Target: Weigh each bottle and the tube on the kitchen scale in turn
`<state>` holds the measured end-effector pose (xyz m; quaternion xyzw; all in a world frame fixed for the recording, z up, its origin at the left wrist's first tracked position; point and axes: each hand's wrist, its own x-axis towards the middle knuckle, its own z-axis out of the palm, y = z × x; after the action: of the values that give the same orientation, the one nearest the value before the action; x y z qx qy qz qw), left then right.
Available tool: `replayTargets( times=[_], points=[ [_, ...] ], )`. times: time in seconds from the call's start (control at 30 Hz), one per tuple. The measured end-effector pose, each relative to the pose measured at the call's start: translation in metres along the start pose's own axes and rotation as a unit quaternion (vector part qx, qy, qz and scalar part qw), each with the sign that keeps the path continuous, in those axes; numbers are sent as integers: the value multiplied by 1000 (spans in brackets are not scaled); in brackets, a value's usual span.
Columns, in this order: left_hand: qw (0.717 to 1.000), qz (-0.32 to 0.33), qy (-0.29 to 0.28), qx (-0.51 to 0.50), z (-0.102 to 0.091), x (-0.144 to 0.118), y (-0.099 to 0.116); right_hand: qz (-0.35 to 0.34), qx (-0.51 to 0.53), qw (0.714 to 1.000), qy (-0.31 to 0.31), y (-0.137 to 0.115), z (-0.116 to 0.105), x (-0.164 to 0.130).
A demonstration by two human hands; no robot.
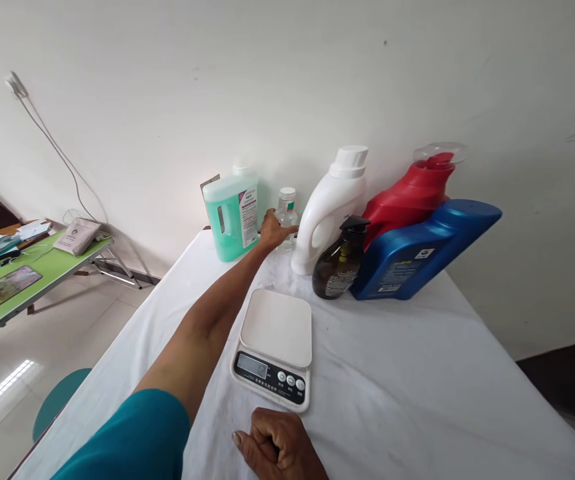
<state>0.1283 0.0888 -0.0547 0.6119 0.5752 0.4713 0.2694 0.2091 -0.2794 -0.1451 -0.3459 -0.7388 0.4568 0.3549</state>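
The left hand [273, 230] reaches to the desk's [392, 373] far edge, its grip partly open, fingers touching the small clear bottle [287, 208]. The right hand [277, 447] rests fisted, empty, at the near edge, just beside the scale [276, 343].

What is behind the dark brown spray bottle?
Behind the dark brown spray bottle stand a red jug and a blue jug. The blue jug hides the red jug's bottom.
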Motion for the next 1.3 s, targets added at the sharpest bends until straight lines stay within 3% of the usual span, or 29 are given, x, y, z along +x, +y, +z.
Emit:
replayTargets(
  times=[0.13,0.23,0.47,0.63,0.73,0.83,0.97,1.3],
  points=[
    [999,1,36,5,4,0,1,7,1,1000,-7,-7,-4,2],
    [999,11,37,22,-6,-12,4,6,-1,1000,-3,-10,-5,2],
    [998,54,14,13,-67,-81,16,10,25,1000,0,-11,-5,3],
    [996,91,-12,-13,-117,-123,45,41,34,999,7,-10,-4,4],
    [994,97,-53,-23,-137,-147,63,48,31,998,7,-10,-4,5],
    [992,76,-96,-39,-140,-171,72,50,25,998,1,-11,-5,5],
    [988,79,-126,-35,-128,-195,72,52,14,999,0,-13,-5,5],
    [982,93,-166,-2,-114,-200,63,57,11,998,-2,-14,-5,5]
  ],
)
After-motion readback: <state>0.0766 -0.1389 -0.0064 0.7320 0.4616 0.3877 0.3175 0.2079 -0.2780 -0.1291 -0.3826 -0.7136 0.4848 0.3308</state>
